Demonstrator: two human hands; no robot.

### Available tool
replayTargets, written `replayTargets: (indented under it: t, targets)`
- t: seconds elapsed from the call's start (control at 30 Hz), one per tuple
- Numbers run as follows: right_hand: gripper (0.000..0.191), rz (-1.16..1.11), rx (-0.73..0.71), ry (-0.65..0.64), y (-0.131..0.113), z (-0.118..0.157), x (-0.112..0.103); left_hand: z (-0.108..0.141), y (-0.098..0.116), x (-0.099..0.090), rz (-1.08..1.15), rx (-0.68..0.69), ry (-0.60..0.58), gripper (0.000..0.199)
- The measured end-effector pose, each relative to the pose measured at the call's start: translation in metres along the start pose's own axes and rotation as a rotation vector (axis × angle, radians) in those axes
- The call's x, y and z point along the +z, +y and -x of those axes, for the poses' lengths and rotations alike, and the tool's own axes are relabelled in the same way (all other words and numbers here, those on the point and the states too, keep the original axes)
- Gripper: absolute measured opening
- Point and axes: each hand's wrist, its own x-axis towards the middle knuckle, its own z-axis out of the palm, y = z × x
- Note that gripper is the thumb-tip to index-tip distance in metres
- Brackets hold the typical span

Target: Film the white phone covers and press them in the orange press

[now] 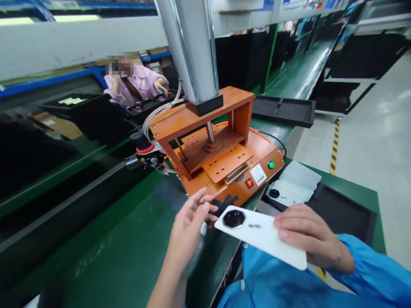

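My right hand (310, 233) grips a white phone (261, 233) by its right end. Its back faces up, with a round dark camera module at the left end and small dark lettering beside it. Whether it is a whole phone or only a back panel, I cannot tell. My left hand (191, 218) is just left of the camera end, fingers loosely bent and apart, apparently holding nothing. Behind both hands stands an orange press machine (210, 167) with a lit green button (271, 164) and a lit red switch (249, 183). Black strips (226, 203) lie at its front edge.
Right of the press, another white phone (282, 196) lies with pale wrapping sheets (300, 177) by a black tray (346, 214). A second black tray (282, 111) sits behind. Across the green bench (128, 239), a person in pink (143, 81) works. A cart (356, 79) stands far right.
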Motion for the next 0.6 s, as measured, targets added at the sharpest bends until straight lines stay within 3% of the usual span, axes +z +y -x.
replayTargets:
  t: [0.1, 0.23, 0.4, 0.6]
  targets:
    - [0.034, 0.141, 0.077, 0.105, 0.008, 0.012, -0.016, -0.024, 0.0, 0.015, 0.109, -0.058, -0.037, 0.061]
    - [0.028, 0.256, 0.094, 0.172, 0.018, 0.024, -0.019, -0.033, -0.003, 0.02, 0.096, -0.083, -0.029, 0.058]
    - [0.026, 0.357, 0.069, 0.133, 0.031, 0.036, -0.016, -0.037, 0.003, 0.022, 0.041, -0.137, -0.009, 0.058]
    - [0.024, 0.404, 0.084, 0.15, 0.043, 0.039, -0.015, -0.046, 0.009, 0.037, 0.035, -0.17, -0.034, 0.05]
